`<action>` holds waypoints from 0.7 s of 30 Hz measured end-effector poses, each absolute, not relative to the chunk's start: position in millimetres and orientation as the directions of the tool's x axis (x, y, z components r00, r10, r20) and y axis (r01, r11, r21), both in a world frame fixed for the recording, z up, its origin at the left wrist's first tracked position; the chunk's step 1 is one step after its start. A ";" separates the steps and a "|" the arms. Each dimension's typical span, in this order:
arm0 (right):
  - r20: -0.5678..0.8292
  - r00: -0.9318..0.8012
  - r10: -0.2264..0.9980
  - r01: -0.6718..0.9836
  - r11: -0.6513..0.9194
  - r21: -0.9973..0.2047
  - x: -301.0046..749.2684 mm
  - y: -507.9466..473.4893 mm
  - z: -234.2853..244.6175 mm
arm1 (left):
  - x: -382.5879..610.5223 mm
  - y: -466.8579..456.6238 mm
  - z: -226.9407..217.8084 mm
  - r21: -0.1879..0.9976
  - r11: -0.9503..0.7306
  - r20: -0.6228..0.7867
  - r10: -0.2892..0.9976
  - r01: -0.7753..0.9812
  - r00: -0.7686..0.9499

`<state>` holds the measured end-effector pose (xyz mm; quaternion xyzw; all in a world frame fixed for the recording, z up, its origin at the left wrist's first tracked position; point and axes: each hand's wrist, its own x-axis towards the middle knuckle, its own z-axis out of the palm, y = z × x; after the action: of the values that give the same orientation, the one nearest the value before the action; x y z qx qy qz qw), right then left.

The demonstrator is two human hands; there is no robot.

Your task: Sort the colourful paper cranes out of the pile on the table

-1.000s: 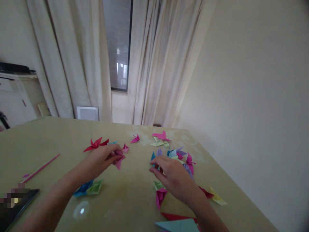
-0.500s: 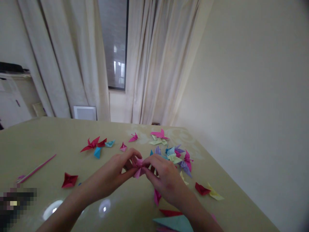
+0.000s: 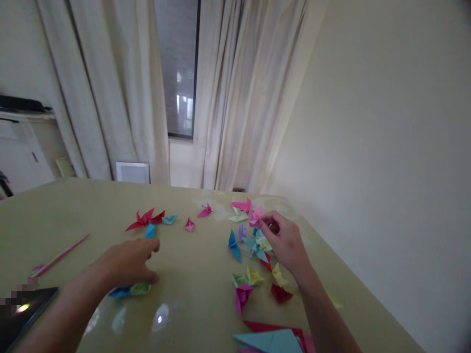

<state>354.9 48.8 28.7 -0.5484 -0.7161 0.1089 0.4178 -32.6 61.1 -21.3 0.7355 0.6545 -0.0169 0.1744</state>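
Note:
My right hand point(image 3: 285, 241) is closed in a pinch on a pink folded paper piece point(image 3: 255, 215), held over the cluster of folded paper shapes point(image 3: 253, 242) at the table's right side. My left hand point(image 3: 127, 264) hovers low over the table, fingers loosely curled and apart, holding nothing. It sits just above a blue and green folded pair point(image 3: 128, 290), with a small blue piece point(image 3: 150, 231) by its fingertips. A red paper crane point(image 3: 142, 220) lies beyond it.
More folded pieces lie scattered: magenta point(image 3: 241, 297), red point(image 3: 280, 293), yellow point(image 3: 277, 275). Flat coloured paper sheets point(image 3: 268, 339) rest at the near edge. A pink stick point(image 3: 61, 255) and a dark phone point(image 3: 25, 314) are at the left. Curtains and a window stand behind the table point(image 3: 191, 274).
The hands, joined on a pink piece half a second ago, have parted. My right hand carried the pink piece right to the cluster; my left hand moved back left.

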 end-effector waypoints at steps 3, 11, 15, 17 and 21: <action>0.433 -0.099 0.896 0.799 0.331 -0.503 353.8 61.1 10.9 | -39.6 72.2 -39.9 0.170 -0.058 -0.310 0.945 0.984 0.109; 0.428 -0.050 0.903 0.920 0.208 -0.332 356.7 67.3 1.6 | -35.1 86.9 -61.2 0.361 -0.191 -0.251 0.923 0.913 0.293; 0.453 -0.111 0.884 0.857 0.316 -0.406 349.5 52.6 15.9 | -28.5 86.4 -56.1 0.385 -0.254 -0.212 0.911 0.887 0.353; 0.450 -0.166 0.878 0.831 0.370 -0.415 342.2 43.8 22.1 | -24.0 85.7 -55.5 0.400 -0.256 -0.231 0.901 0.880 0.367; 0.409 -0.270 0.872 0.795 0.442 -0.416 327.2 29.4 29.5 | -14.6 85.1 -56.1 0.427 -0.282 -0.225 0.887 0.859 0.403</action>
<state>327.2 29.4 29.5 -0.5245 -0.7943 0.0642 0.2997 -14.6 85.1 -56.1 0.8002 0.5456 0.0280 0.2475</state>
